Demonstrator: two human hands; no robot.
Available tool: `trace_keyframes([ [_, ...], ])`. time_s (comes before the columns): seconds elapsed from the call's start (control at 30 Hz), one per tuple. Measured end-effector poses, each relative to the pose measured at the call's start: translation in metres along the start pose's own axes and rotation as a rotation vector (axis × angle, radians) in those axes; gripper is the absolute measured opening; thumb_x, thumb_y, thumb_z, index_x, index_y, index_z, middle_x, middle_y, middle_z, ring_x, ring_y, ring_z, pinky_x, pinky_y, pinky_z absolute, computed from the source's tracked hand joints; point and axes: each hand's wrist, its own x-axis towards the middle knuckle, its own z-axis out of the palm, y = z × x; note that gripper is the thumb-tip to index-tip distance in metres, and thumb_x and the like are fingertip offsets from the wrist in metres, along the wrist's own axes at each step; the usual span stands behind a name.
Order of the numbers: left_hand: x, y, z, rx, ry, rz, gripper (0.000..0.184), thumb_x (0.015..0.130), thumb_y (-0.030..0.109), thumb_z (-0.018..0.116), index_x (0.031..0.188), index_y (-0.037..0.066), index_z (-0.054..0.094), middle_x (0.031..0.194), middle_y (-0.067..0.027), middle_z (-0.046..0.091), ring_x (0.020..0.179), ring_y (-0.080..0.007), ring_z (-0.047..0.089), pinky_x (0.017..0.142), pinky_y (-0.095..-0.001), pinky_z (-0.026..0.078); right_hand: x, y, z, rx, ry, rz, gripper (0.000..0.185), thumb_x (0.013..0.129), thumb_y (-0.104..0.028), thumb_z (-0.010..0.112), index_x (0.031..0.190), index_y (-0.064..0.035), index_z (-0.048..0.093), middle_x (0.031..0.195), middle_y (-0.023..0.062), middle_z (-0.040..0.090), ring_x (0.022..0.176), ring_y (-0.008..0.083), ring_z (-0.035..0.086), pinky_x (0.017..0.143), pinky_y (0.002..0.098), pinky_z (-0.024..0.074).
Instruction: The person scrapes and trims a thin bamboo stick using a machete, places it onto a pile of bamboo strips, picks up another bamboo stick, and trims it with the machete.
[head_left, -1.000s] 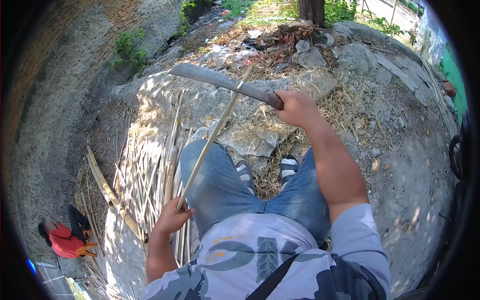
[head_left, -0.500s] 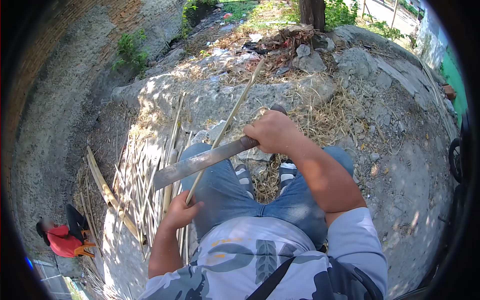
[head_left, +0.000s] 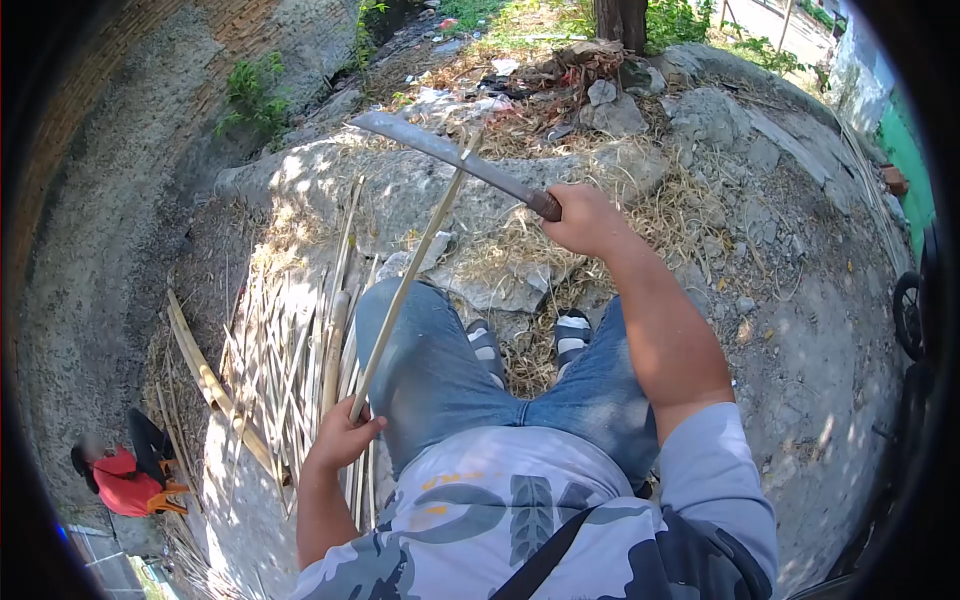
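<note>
My right fingers (head_left: 563, 206) wrap closed round a machete (head_left: 440, 150) crossing the far end of the pale strip (head_left: 406, 285) my left fingers (head_left: 347, 411) clasp near my left knee (head_left: 425, 320), so a blade skidding down it could cut them.

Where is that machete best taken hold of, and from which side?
Probably best to take the machete by its brown handle, coming from the picture's right and wrapping around it, as the right grip does. The handle is the short end at the right; the long blade points away to the left, crossing the pale strip in view.
</note>
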Motion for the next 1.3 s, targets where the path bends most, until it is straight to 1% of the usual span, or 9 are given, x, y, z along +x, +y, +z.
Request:
trace_keyframes([
  [0.1, -0.001, 0.003, 0.007, -0.026, 0.03, 0.041, 0.03, 0.088, 0.018, 0.082, 0.084, 0.007, 0.055, 0.07, 0.0027, 0.052, 0.064, -0.008, 0.047, 0.055, -0.029, 0.04, 0.0, -0.007, -0.005, 0.212, -0.044, -0.024, 0.025, 0.082, -0.025, 0.074, 0.094, -0.0037, 0.067, 0.081, 0.0203, 0.068, 0.082, 0.0408, 0.068, 0.073, 0.0499, 0.0514],
  [0.5, 0.009, 0.032, 0.016, -0.05, 0.057, 0.085, 0.029, 0.089, 0.018, 0.081, 0.086, 0.008, 0.054, 0.069, 0.0046, 0.05, 0.062, -0.0063, 0.044, 0.054, -0.0279, 0.037, -0.002, -0.019, -0.009, 0.195, 0.088, 0.022, 0.026, 0.08, -0.023, 0.075, 0.101, -0.0081, 0.069, 0.087, 0.0191, 0.072, 0.087, 0.0419, 0.07, 0.076, 0.0518, 0.0544],
  [0.63, 0.018, 0.055, 0.025, -0.153, 0.035, 0.025, 0.029, 0.089, 0.019, 0.081, 0.086, 0.009, 0.054, 0.07, 0.0049, 0.049, 0.063, -0.0064, 0.044, 0.054, -0.0273, 0.037, -0.008, -0.029, 0.0, 0.034, -0.066, -0.211, 0.024, 0.079, -0.022, 0.074, 0.098, -0.0103, 0.068, 0.085, 0.0146, 0.072, 0.086, 0.0387, 0.071, 0.075, 0.0505, 0.0555],
  [0.83, 0.025, 0.075, 0.029, -0.026, 0.058, 0.052, 0.029, 0.088, 0.019, 0.081, 0.087, 0.009, 0.054, 0.07, 0.005, 0.048, 0.064, -0.0058, 0.044, 0.055, -0.0272, 0.038, -0.017, -0.06, 0.019, -0.26, -0.186, -0.617, 0.017, 0.078, -0.02, 0.072, 0.093, -0.0139, 0.067, 0.082, 0.0084, 0.072, 0.083, 0.0323, 0.072, 0.079, 0.0448, 0.0542],
  [0.93, 0.021, 0.046, 0.011, -0.023, -0.031, 0.091, 0.028, 0.088, 0.019, 0.082, 0.089, 0.008, 0.056, 0.07, 0.0042, 0.05, 0.064, -0.0065, 0.046, 0.056, -0.0281, 0.04, -0.009, -0.042, 0.003, -0.277, -0.124, -0.527, 0.017, 0.078, -0.02, 0.073, 0.093, -0.0141, 0.068, 0.083, 0.0076, 0.072, 0.085, 0.0331, 0.072, 0.079, 0.047, 0.0546],
  [1.0, 0.007, 0.035, -0.006, 0.036, -0.045, 0.044, 0.028, 0.087, 0.018, 0.082, 0.089, 0.007, 0.057, 0.071, 0.0031, 0.051, 0.065, -0.0077, 0.048, 0.057, -0.029, 0.041, 0.002, -0.013, -0.009, -0.201, 0.005, -0.231, 0.019, 0.079, -0.021, 0.073, 0.095, -0.0139, 0.068, 0.086, 0.0088, 0.073, 0.088, 0.0348, 0.072, 0.079, 0.0502, 0.055],
  [1.07, -0.006, 0.025, -0.014, 0.114, -0.003, 0.064, 0.028, 0.087, 0.018, 0.083, 0.087, 0.006, 0.057, 0.071, 0.0027, 0.052, 0.065, -0.0083, 0.048, 0.057, -0.0293, 0.042, 0.009, 0.01, -0.021, -0.035, 0.074, 0.092, 0.022, 0.079, -0.023, 0.075, 0.098, -0.0118, 0.068, 0.087, 0.0153, 0.071, 0.09, 0.0401, 0.07, 0.081, 0.0527, 0.0547],
  [1.27, -0.002, 0.011, -0.007, 0.123, -0.049, 0.034, 0.029, 0.088, 0.019, 0.082, 0.084, 0.006, 0.056, 0.069, 0.0028, 0.052, 0.065, -0.0084, 0.046, 0.058, -0.0297, 0.041, 0.002, 0.004, -0.014, -0.135, 0.017, 0.139, 0.024, 0.08, -0.024, 0.075, 0.097, -0.0096, 0.068, 0.094, 0.0179, 0.072, 0.094, 0.041, 0.069, 0.082, 0.0543, 0.0535],
  [1.3, -0.004, 0.007, -0.003, 0.121, -0.042, 0.05, 0.029, 0.088, 0.02, 0.082, 0.084, 0.006, 0.056, 0.069, 0.003, 0.051, 0.065, -0.0082, 0.046, 0.057, -0.0299, 0.041, 0.003, 0.009, -0.011, -0.116, -0.031, 0.123, 0.029, 0.079, -0.026, 0.076, 0.105, -0.0124, 0.071, 0.099, 0.0156, 0.074, 0.095, 0.0388, 0.071, 0.084, 0.0495, 0.0559],
])
